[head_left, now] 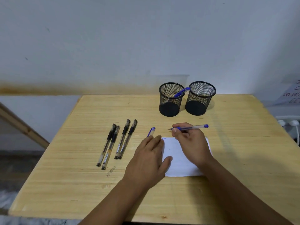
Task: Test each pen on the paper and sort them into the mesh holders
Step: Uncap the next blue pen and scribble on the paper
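Pens: four black-capped pens (117,142) lie in two pairs on the wooden table (81,184), left of the paper (178,161), roughly parallel, caps pointing away from the person. One blue pen (189,127), uncapped, is pinched in the right hand (189,143), tip pointing left, held just above the far edge of the paper; whether the tip touches anything cannot be told. Its blue cap (151,131) lies on the table just beyond the left hand's fingertips. Left hand (148,159) lies flat with relaxed fingers, holding nothing, thumb resting on the paper's left edge. Small blue scribble (164,138) sits at the paper's far-left corner. Two black mesh holders stand side by side at the far edge: left holder (170,101) contains one blue pen (181,92) leaning over its rim; right holder (200,99) shows no contents.
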The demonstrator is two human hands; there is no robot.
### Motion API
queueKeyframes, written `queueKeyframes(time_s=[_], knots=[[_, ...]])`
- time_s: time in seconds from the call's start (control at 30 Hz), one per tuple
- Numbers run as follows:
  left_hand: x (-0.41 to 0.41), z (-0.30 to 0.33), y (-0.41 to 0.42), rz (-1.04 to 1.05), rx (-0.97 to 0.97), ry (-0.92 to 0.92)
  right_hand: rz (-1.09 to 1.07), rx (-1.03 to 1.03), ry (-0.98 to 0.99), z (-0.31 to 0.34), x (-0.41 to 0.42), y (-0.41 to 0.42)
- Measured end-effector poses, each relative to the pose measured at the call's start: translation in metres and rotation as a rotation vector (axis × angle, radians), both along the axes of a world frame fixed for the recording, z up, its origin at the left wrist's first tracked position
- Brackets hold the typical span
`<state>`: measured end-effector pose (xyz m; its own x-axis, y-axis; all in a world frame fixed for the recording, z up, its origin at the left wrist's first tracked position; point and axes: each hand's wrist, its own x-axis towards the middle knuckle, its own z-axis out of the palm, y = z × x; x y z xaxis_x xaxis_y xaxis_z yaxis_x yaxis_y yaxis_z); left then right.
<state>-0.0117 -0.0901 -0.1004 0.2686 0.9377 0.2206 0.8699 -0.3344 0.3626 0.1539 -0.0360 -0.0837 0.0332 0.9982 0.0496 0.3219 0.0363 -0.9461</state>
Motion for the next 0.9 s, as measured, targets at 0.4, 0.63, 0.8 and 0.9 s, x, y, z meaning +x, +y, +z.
queueKeyframes(time_s=[0.4,0.63,0.8,0.9], knots=[[-0.0010,-0.0021,0.0038,-0.024,-0.120,0.100,-0.027,0.161,-0.185,-0.0072,0.0090,-0.0006],[-0.0013,-0.0029,0.0042,-0.011,-0.124,0.056,-0.018,0.073,-0.109,-0.0058,0.0070,-0.0013],[-0.0009,-0.0009,0.0039,-0.004,-0.122,0.059,-0.033,0.065,-0.220,-0.0056,0.0042,0.0001],[-0.0012,-0.0008,0.0032,0.001,-0.122,0.058,-0.057,0.071,-0.282,-0.0066,0.0023,-0.0008]])
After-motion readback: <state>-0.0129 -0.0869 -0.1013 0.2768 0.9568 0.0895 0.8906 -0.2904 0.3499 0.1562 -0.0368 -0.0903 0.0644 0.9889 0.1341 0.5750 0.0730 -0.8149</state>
